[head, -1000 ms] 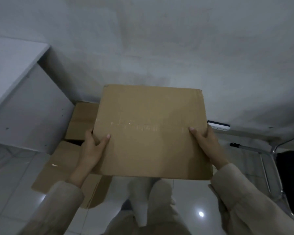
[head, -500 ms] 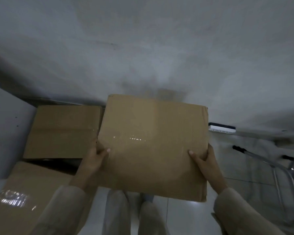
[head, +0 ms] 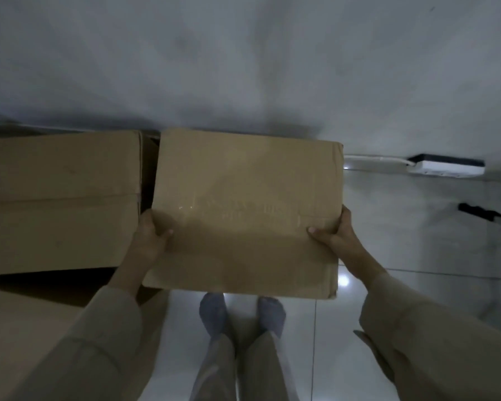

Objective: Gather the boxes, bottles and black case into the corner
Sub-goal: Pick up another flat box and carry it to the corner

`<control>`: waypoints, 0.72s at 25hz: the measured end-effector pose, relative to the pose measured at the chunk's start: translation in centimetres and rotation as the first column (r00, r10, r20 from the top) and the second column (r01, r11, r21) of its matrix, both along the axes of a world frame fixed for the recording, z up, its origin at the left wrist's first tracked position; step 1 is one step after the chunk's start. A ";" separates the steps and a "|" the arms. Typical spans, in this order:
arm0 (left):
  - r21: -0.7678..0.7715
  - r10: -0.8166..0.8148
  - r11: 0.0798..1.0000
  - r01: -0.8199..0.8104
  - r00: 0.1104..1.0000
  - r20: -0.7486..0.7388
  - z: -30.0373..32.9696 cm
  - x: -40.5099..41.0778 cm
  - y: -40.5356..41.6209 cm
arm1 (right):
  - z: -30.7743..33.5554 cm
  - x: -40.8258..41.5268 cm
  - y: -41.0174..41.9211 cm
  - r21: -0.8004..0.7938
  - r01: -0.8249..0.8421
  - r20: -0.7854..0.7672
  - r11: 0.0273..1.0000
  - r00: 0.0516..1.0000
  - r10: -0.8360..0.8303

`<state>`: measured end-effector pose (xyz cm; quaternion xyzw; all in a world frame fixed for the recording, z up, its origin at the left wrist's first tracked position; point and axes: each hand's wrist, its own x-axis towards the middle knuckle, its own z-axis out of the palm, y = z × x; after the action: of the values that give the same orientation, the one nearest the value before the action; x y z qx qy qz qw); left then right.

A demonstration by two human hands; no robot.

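Two hands, left (head: 149,237) and right (head: 337,237), are clamping one box (head: 246,209) mid-frame; it is risking pinching my left fingers against the neighbouring box (head: 61,198).

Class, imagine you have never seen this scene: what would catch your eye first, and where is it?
First, the big cardboard box at centre, gripped at its sides by the left hand and right hand. Next, another cardboard box beside it on the left, by the wall, and a white power strip on the right.
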<state>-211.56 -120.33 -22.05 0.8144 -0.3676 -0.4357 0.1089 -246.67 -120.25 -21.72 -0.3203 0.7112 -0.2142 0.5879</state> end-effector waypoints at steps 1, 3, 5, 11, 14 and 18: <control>0.032 -0.017 0.999 0.018 1.000 -0.012 -0.8 0.1 -0.3 | -1.3 0.2 -0.1 0.012 -0.011 -0.006 1.000 1.000 0.011; 0.075 -0.105 0.991 0.114 0.987 -0.118 -1.8 0.7 -0.6 | -2.8 0.8 -0.2 0.046 -0.073 -0.024 0.996 0.997 0.074; -0.031 -0.159 0.987 0.156 0.980 -0.117 -3.5 2.2 -1.0 | -3.6 1.4 -0.2 0.078 -0.127 0.009 0.989 0.992 0.126; 0.080 -0.064 0.994 0.074 0.991 -0.118 -0.4 -0.1 -0.6 | -2.5 2.4 0.7 0.132 -0.046 -0.050 0.990 0.997 0.053; 0.065 -0.142 0.987 0.150 0.984 -0.111 0.6 -2.3 -0.6 | -1.2 2.6 1.4 0.127 -0.099 -0.117 0.987 0.987 0.114; 0.059 -0.225 0.969 0.240 0.956 -0.188 2.6 -5.3 -1.0 | 2.2 2.1 3.5 0.139 -0.107 -0.122 0.985 0.985 0.124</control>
<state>-216.84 -121.37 -19.49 0.7265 -0.4313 -0.5320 0.0566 -244.61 -116.78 -19.50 -0.3351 0.7407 -0.1109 0.5716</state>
